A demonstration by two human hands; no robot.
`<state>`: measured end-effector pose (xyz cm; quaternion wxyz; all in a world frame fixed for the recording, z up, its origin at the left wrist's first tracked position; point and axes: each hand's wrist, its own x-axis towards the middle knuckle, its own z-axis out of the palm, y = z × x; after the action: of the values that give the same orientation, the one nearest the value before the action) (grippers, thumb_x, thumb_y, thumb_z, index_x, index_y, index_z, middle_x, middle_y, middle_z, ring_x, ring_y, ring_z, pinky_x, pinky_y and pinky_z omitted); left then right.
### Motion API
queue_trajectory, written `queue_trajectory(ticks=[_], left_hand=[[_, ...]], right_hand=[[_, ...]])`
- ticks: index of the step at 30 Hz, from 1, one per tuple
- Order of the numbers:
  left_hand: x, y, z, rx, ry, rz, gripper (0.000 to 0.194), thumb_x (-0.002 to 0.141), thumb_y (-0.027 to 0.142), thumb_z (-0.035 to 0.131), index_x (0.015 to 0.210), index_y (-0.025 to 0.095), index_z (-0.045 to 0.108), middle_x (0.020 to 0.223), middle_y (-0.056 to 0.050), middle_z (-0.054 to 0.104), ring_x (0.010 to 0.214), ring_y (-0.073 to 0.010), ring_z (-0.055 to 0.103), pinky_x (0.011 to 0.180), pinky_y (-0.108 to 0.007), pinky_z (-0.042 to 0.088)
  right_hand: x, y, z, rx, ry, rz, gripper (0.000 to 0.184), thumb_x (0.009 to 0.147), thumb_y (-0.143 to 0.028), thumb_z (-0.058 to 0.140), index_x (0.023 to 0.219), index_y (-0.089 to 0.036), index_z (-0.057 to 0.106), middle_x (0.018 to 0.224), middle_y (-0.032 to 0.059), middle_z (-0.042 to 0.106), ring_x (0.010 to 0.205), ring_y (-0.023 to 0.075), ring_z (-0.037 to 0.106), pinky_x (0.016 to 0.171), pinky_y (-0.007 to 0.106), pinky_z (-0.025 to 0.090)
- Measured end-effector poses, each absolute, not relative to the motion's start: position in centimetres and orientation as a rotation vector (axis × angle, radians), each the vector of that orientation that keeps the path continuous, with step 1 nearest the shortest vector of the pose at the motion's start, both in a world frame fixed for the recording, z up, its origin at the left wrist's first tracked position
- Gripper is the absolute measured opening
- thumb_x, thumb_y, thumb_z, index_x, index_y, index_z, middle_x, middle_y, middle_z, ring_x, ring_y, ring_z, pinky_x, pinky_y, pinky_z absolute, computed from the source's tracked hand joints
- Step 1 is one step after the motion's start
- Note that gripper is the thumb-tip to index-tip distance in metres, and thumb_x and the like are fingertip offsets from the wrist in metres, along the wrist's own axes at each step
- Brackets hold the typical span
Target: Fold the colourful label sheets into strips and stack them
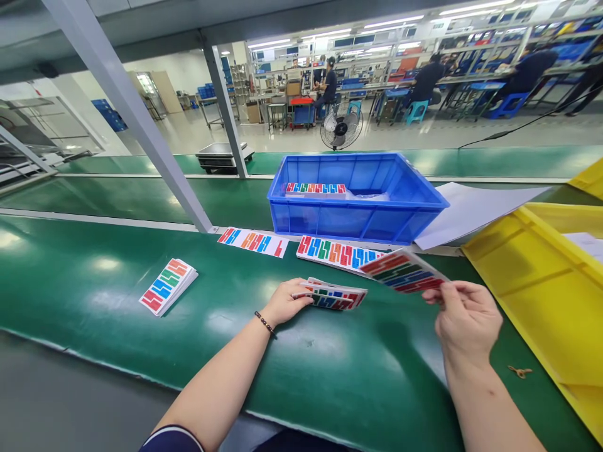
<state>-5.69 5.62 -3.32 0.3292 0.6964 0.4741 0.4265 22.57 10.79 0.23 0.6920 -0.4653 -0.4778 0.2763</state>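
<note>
My left hand (288,301) is closed on one end of a small bundle of printed cards (336,296), held just over the green table. Its thumb lies along the near side of the bundle. Pinched by a corner between thumb and fingers, a printed card (405,271) is raised in my right hand (468,320). That card carries slanted red, green and blue shapes. Behind it lies a long stack of cards (330,252), its right end partly hidden. Left of this stack is a flat printed strip (254,242) with some blank white gaps. Another card stack (169,285) sits farther left.
A blue bin (358,216) with more printed cards stands behind the stacks. White sheets (475,207) and a yellow bin (541,301) are on the right. Rubber bands (519,371) lie near my right forearm. A grey post (136,119) rises at left; a fan (341,127) stands beyond.
</note>
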Motion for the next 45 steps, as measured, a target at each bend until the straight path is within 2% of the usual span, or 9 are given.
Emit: queue_trajectory(ticks=[3,9,14,22,29,32,36,40,45], left_hand=[[-5.6,5.7,-3.6,1.871,1.129,1.128,0.01,0.073,0.021,0.061,0.076,0.018,0.07,0.092,-0.007,0.068,0.093,-0.0194,0.06,0.087,-0.035,0.045],[-5.0,5.3,-3.3,1.767,1.123,1.19,0.011,0.07,0.025,0.065,0.074,0.018,0.071,0.137,-0.009,0.039,0.112,-0.0231,0.05,0.097,-0.037,0.039],[-5.0,5.4,-3.2,1.812,1.129,1.153,0.013,0.075,0.023,0.058,0.078,0.019,0.071,0.09,-0.008,0.068,0.085,-0.0174,0.062,0.082,-0.032,0.049],[-5.1,5.4,-3.7,1.836,1.196,1.147,0.012,0.074,0.021,0.058,0.076,0.019,0.07,0.084,-0.007,0.068,0.081,-0.0168,0.062,0.078,-0.031,0.049],[-4.8,5.2,-3.3,1.851,1.224,1.197,0.01,0.069,0.015,0.062,0.076,0.016,0.069,0.135,-0.01,0.039,0.116,-0.0235,0.045,0.099,-0.038,0.035],[-4.7,5.0,-3.1,1.855,1.254,1.163,0.012,0.068,0.013,0.062,0.078,0.016,0.068,0.139,-0.01,0.032,0.12,-0.0244,0.041,0.101,-0.038,0.033],[-4.1,4.6,-3.2,1.753,1.211,1.214,0.03,0.067,0.009,0.06,0.096,0.02,0.058,0.119,-0.01,0.048,0.11,-0.021,0.048,0.095,-0.039,0.039],[-2.9,4.4,-3.5,1.485,1.163,1.356,0.07,0.066,0.008,0.06,0.126,0.024,0.028,0.112,-0.007,0.05,0.104,-0.0188,0.051,0.093,-0.04,0.039],[-1.9,4.4,-4.3,1.237,1.138,1.248,0.067,0.073,0.007,0.048,0.133,0.02,0.023,0.121,-0.01,0.048,0.111,-0.0192,0.047,0.101,-0.04,0.031]], right_hand=[[22.0,10.6,0.1,-1.043,-1.091,0.645,0.024,0.067,-0.04,0.068,0.068,-0.02,0.055,0.048,-0.0045,0.056,0.043,0.0141,0.057,0.046,0.028,0.047],[19.6,9.1,-0.6,-1.078,-1.755,0.987,0.018,0.072,-0.038,0.061,0.07,-0.021,0.067,0.066,0.0032,0.069,0.058,0.0168,0.063,0.056,0.029,0.05],[20.6,9.5,-0.2,-1.037,-1.619,0.989,0.017,0.066,-0.034,0.067,0.056,-0.02,0.066,0.074,0.0054,0.071,0.059,0.0171,0.062,0.057,0.031,0.052],[22.0,11.1,0.0,-1.011,-0.889,0.664,0.024,0.061,-0.038,0.072,0.062,-0.019,0.057,0.046,-0.0059,0.056,0.042,0.011,0.056,0.045,0.023,0.045],[19.5,9.5,-0.7,-1.087,-1.736,1.183,0.031,0.072,-0.049,0.057,0.068,-0.019,0.061,0.064,0.0031,0.066,0.058,0.0172,0.06,0.056,0.028,0.048],[19.0,9.2,-0.6,-0.964,-1.903,1.317,0.038,0.068,-0.054,0.057,0.084,-0.02,0.061,0.079,0.0043,0.067,0.072,0.0209,0.062,0.066,0.031,0.049],[18.2,8.7,-0.7,-1.091,-2.022,1.216,0.026,0.065,-0.04,0.064,0.084,-0.023,0.061,0.081,0.0017,0.066,0.075,0.0213,0.061,0.071,0.032,0.048],[17.7,8.9,-1.8,-1.122,-1.883,1.147,0.016,0.072,-0.037,0.056,0.073,-0.022,0.063,0.076,0.0036,0.067,0.075,0.0218,0.061,0.075,0.034,0.046],[17.3,9.4,-3.9,-1.156,-1.59,1.253,0.036,0.065,-0.036,0.063,0.097,-0.023,0.054,0.097,0.0072,0.063,0.084,0.0225,0.061,0.079,0.038,0.047]])
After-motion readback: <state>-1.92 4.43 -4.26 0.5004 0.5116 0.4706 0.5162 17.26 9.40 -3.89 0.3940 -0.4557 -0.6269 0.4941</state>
